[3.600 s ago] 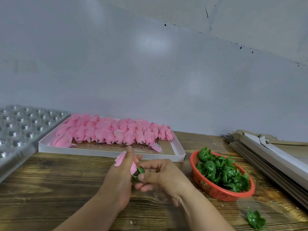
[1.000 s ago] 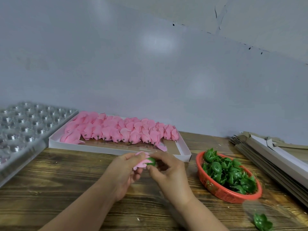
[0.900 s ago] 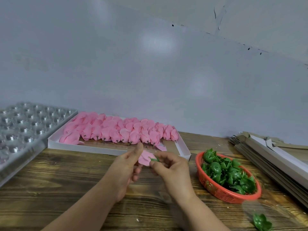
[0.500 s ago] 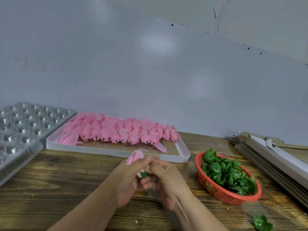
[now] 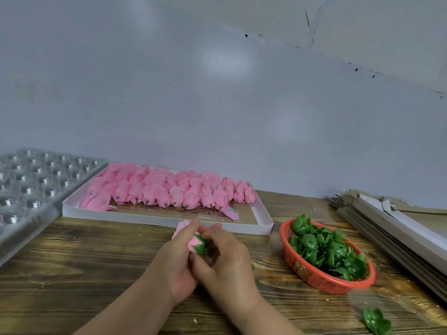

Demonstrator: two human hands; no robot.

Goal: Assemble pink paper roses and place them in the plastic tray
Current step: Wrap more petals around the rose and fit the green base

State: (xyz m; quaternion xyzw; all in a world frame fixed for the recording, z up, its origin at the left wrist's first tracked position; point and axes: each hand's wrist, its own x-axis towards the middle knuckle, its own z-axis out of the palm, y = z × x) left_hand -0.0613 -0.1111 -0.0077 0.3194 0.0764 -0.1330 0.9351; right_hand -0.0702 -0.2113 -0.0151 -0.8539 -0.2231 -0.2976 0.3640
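Head view: both hands, left hand (image 5: pixel 176 264) and right hand (image 5: pixel 225 257), pinch the rose (image 5: pixel 187 238) near the table's front edge; its paper looks light and crushable, so holding the green base (image 5: pixel 200 246) seems safest.

I see a pale grey wall (image 5: pixel 169 93) ahead, with soft light patches, a thin seam and dark marks up right. Below it runs a dark, grainy wooden table (image 5: pixel 84 274), meeting the wall.
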